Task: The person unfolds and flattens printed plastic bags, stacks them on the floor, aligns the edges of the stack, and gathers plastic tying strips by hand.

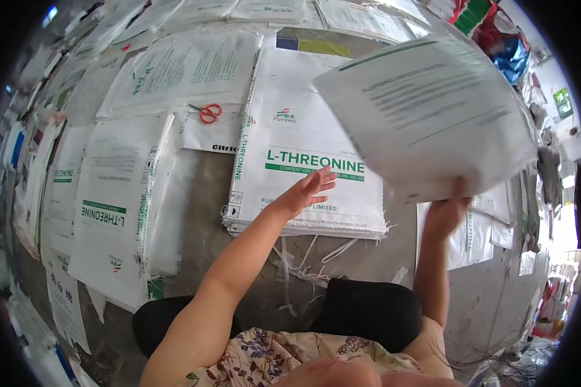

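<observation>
My right hand (450, 208) grips a white printed sack (432, 109) by its near edge. The sack is lifted, tilted and slightly blurred, with a green band and lines of text on its face. My left hand (308, 192) has its fingers spread over a pile of flat white L-THREONINE sacks (303, 84); whether it touches the top one I cannot tell. The pile lies on the floor in front of my knees, and the raised sack hides its far right part.
Red-handled scissors (210, 114) rest on sacks left of the pile. Another L-THREONINE stack (110, 187) lies to the left, and more flat sacks (461, 235) are at the right. Loose white strips (297, 267) litter the grey floor (203, 187). Crumpled coloured bags (497, 39) stand far right.
</observation>
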`<state>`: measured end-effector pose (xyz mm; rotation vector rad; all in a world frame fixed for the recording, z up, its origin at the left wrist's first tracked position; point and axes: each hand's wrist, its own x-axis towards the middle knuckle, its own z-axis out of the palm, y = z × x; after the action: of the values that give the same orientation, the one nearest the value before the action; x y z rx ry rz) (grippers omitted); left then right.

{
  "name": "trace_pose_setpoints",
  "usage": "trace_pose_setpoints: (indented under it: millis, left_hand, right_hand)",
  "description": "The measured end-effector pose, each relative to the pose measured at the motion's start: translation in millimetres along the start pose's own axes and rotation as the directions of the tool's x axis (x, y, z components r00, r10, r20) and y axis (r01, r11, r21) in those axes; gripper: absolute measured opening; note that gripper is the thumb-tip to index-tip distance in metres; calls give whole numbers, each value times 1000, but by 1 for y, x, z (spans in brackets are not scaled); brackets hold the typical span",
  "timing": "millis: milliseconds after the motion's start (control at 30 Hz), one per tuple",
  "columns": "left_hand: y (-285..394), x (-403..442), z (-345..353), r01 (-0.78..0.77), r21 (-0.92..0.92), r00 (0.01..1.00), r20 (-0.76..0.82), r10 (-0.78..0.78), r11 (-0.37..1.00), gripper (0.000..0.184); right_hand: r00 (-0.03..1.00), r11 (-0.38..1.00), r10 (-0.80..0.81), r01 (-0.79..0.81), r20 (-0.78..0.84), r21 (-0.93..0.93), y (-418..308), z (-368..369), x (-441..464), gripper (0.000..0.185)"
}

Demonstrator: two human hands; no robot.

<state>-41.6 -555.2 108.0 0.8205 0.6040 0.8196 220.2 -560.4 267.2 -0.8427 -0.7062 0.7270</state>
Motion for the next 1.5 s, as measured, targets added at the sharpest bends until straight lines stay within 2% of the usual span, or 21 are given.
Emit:
trace_pose_setpoints:
  millis: [100,133,200,267,333,400,467,600,667,733,767,833,900,1033,1067,1133,1200,1233,1333,1400,1500]
  left_hand:
    - [-18,2,5,66,-147,994,-75,-77,987,109]
    - [-29,2,8,90,-229,982,-141,-125,969,110]
    - [-65,5,0,102,-252,954,-248,-166,962,100]
    - [-100,7,-9,250,-97,725,-640,-253,963,74]
    - [-132,4,-24,220,-127,692,-678,-247,967,68]
    - [-149,1,-41,191,-156,654,-716,-244,969,63]
    - [-158,-8,-59,181,51,578,-813,-64,982,51]
    - [-157,-24,-86,276,209,604,-797,0,938,51]
    - [-144,-31,-82,336,385,597,-793,122,860,47]
    - [-156,-34,-106,340,448,655,-744,133,827,49]
    - [-144,-35,-101,363,481,674,-727,131,798,48]
    - [-140,-39,-112,389,506,685,-717,125,770,48]
    - [-138,-46,-139,337,600,657,-702,275,726,55]
    - [-128,-69,-197,408,603,631,-729,266,685,53]
    - [-113,-74,-197,509,616,633,-741,224,601,54]
    - [-99,-77,-195,601,622,626,-757,189,501,55]
    - [-92,-79,-194,556,702,638,-704,312,445,57]
    - [-56,-71,-154,701,629,607,-774,183,335,60]
    - [-48,-54,-131,454,765,684,-628,371,457,48]
    - [-23,-42,-95,302,922,743,-388,545,243,40]
    - [13,-34,-50,138,989,816,-80,573,-60,40]
  right_hand:
    - [951,951,309,-309,-1,6,94,-56,-34,41]
    - [912,918,394,-397,-115,-7,113,-53,-51,40]
    - [858,868,495,-496,-133,31,165,-78,-73,38]
    - [796,798,602,-601,-59,34,191,-96,-96,40]
    - [743,746,666,-665,-70,37,197,-103,-121,40]
    - [507,518,853,-851,-125,84,193,-102,-136,40]
    - [427,453,882,-885,-200,109,195,-110,-129,30]
    - [453,476,867,-877,-209,73,227,-158,-47,14]
    - [569,608,720,-793,-398,-33,238,-180,-4,11]
    - [761,717,621,-649,-188,-254,222,-193,14,11]
    - [804,743,548,-594,-231,-308,218,-190,11,11]
    - [782,715,561,-623,-271,-316,212,-195,-16,13]
    - [714,647,635,-700,-296,-301,206,-205,-43,19]
    - [623,584,695,-780,-359,-223,196,-203,-60,28]
    - [604,570,695,-794,-391,-212,194,-204,-58,28]
    - [614,568,697,-788,-369,-238,191,-212,-49,33]
    - [700,647,638,-714,-322,-270,189,-216,-48,37]
    - [677,622,646,-735,-352,-271,195,-228,-49,46]
    - [630,549,615,-774,-474,-316,192,-239,-46,56]
    - [656,560,574,-751,-491,-349,190,-238,-43,63]
    - [698,450,550,-710,-458,-542,183,-235,-39,63]
